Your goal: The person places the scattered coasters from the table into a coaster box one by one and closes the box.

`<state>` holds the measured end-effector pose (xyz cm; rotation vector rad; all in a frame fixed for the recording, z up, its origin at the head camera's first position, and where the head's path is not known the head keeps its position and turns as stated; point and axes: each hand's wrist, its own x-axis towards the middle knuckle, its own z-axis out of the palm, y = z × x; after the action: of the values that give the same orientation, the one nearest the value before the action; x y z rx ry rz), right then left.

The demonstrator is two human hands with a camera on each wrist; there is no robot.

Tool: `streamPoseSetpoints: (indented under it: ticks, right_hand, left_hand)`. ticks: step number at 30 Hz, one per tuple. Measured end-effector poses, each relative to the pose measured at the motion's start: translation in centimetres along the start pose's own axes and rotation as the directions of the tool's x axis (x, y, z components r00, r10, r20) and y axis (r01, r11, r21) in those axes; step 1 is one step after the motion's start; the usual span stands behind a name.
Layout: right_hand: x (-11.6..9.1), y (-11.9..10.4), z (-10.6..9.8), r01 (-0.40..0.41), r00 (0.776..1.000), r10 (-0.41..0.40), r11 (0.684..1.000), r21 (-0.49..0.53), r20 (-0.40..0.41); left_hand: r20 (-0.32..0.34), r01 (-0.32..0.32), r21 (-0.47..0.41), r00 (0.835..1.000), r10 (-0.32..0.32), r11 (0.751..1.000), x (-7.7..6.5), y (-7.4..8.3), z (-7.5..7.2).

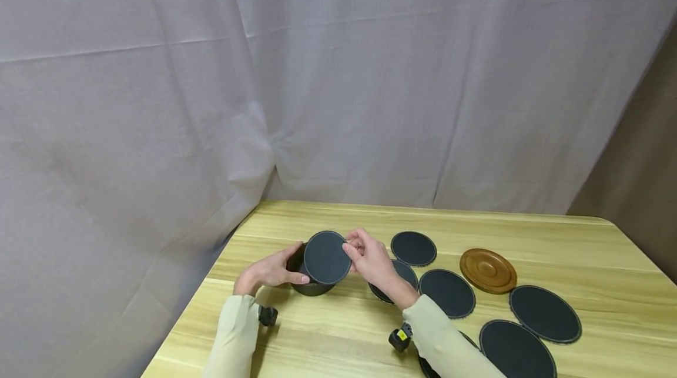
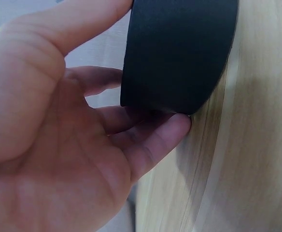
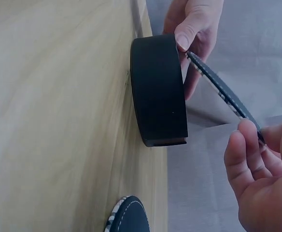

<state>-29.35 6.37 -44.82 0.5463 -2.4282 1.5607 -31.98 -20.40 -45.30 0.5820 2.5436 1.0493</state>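
Observation:
A round black coaster [image 1: 327, 257] with a stitched edge is pinched between the thumb and fingers of my right hand [image 1: 370, 259]. It leans over the mouth of a low, round black coaster holder [image 1: 312, 290]. My left hand [image 1: 274, 269] grips the far-left side of that holder, thumb at the rim. In the left wrist view, fingers curl about the holder's dark wall [image 2: 179, 53] close to the tabletop. Seen from the right wrist, the coaster [image 3: 223, 89] tilts, its lower edge right by the left thumb and the holder's rim. The inside of the holder is mostly hidden.
Several black coasters [image 1: 448, 294] lie spread over the right half of the wooden table [image 1: 338, 337], one partly under the right forearm. Among them sits a round brown wooden dish [image 1: 488, 271]. Grey curtain [image 1: 349, 101] hangs behind the table and along its left.

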Motion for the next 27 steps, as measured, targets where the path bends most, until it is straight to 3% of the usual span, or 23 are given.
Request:
streamPoseSetpoints:
  ticks: [6,15,27]
  right_hand:
    - [0.3,0.0,0.5,-0.038,0.999,0.039,0.999,0.024,-0.026]
    - [0.6,-0.5,1.5,-0.083,0.996,0.086,0.993,0.089,-0.021]
    - [0.3,0.3,2.6,-0.124,0.992,0.128,0.982,0.144,-0.018]
  left_hand:
    - [0.007,0.006,-0.021,1.000,-0.006,1.000,0.1,0.0,-0.1]
    - [0.033,-0.061,-0.064,0.997,0.063,0.996,0.2,0.0,0.1]
    - [0.013,-0.027,-0.041,1.000,0.028,0.999,0.1,0.0,0.1]
